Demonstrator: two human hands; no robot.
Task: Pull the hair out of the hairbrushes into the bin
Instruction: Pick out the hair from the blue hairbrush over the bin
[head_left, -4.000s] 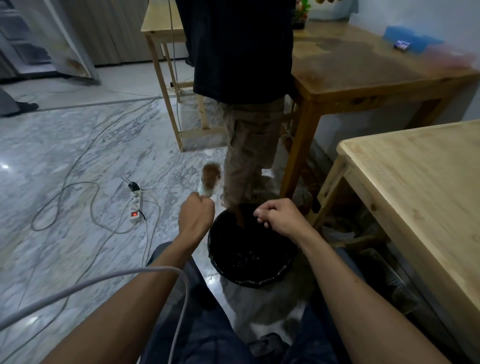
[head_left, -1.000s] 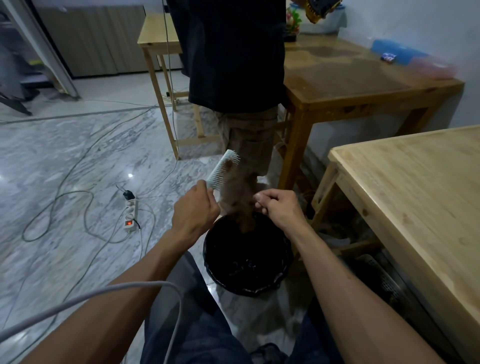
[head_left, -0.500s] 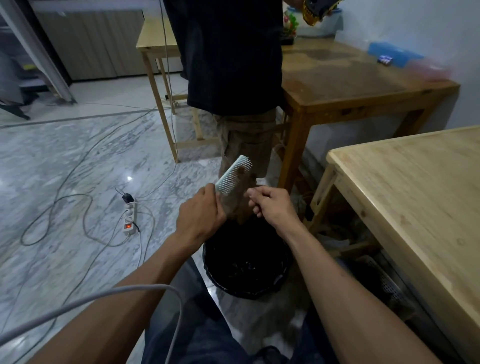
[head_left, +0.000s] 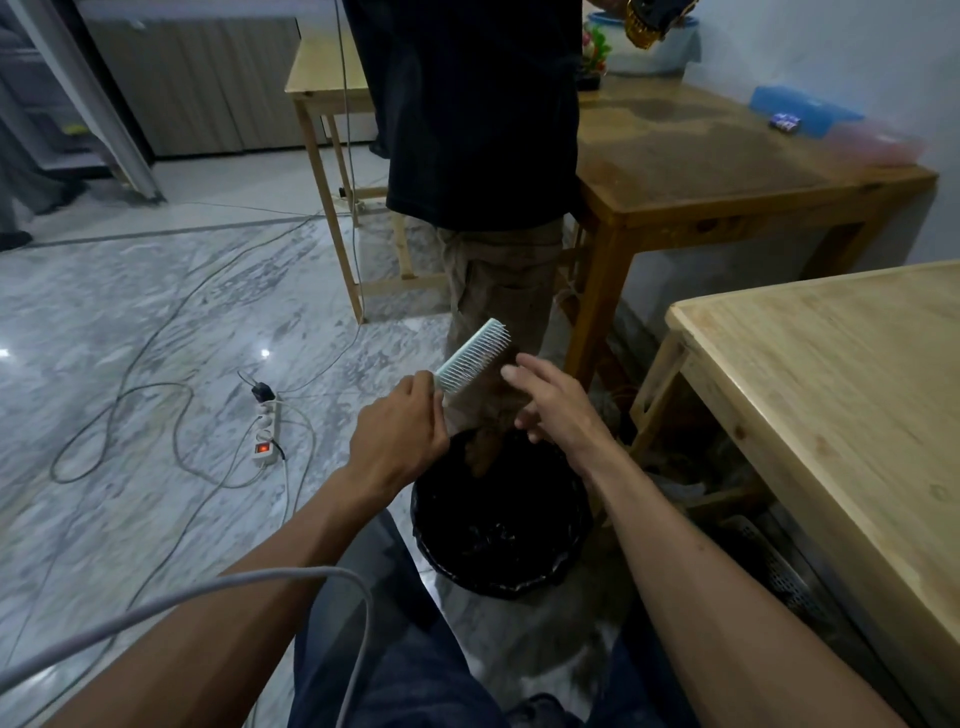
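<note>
While the left hand (head_left: 397, 434) is clenched around the handle of a pale hairbrush (head_left: 471, 358), the brush head tilts up and to the right, bristles facing the right hand (head_left: 553, 402). That right hand is released, fingers (head_left: 519, 370) spread and just beside the bristles, grasping nothing that can be made out. Both hands hang above a round black bin (head_left: 501, 525) standing on the floor between the seated person's knees; its inside is too dark to read.

The floor (head_left: 130, 322) is glossy grey-white marble with 2 bright light reflections. Thin cables (head_left: 171, 395) loop across it to a white power strip (head_left: 266, 431) with a lit red switch. A grey cord (head_left: 234, 582) crosses the left forearm.

To the right is a light wooden table (head_left: 841, 415); beyond it a darker wooden table (head_left: 727, 161) carries a blue item (head_left: 800, 111) near the wall. Another person (head_left: 483, 156) in a dark top and khaki trousers stands just behind the bin. A third pale wooden table (head_left: 322, 78) sits further back, before grey cabinet fronts (head_left: 197, 78).
</note>
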